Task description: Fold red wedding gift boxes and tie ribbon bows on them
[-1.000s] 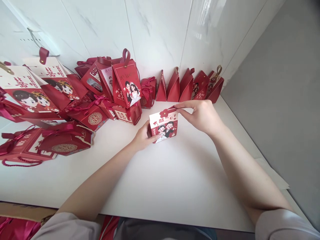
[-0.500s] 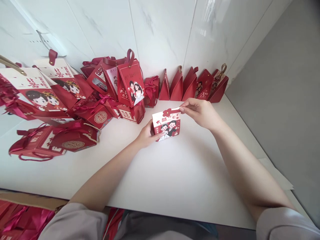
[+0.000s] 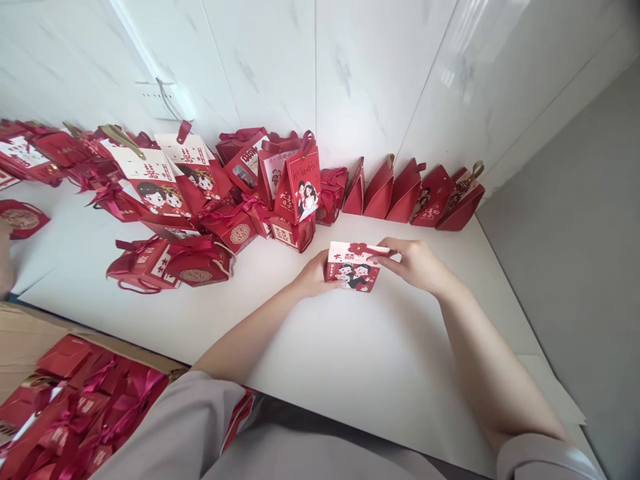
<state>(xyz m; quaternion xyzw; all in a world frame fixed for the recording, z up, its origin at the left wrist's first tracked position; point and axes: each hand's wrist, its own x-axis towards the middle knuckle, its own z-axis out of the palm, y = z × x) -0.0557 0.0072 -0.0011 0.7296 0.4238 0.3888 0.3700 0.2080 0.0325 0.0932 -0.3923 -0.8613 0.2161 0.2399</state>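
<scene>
With the left hand (image 3: 315, 275), we grip the box (image 3: 361, 274) by its side, at or just above the table (image 3: 350, 360). The right hand (image 3: 420, 263) pinches its top edge. Its body is formed; we cannot tell whether the top is fastened.

head cam sits above shirt (image 3: 300, 457), looks forward and down onto table (image 3: 350, 360). shirt is closest, left hand (image 3: 316, 275) and right hand (image 3: 415, 263) mid-frame, wall (image 3: 270, 60) farther back across top. frame looks rolled: table's near edge drops to the right.
</scene>
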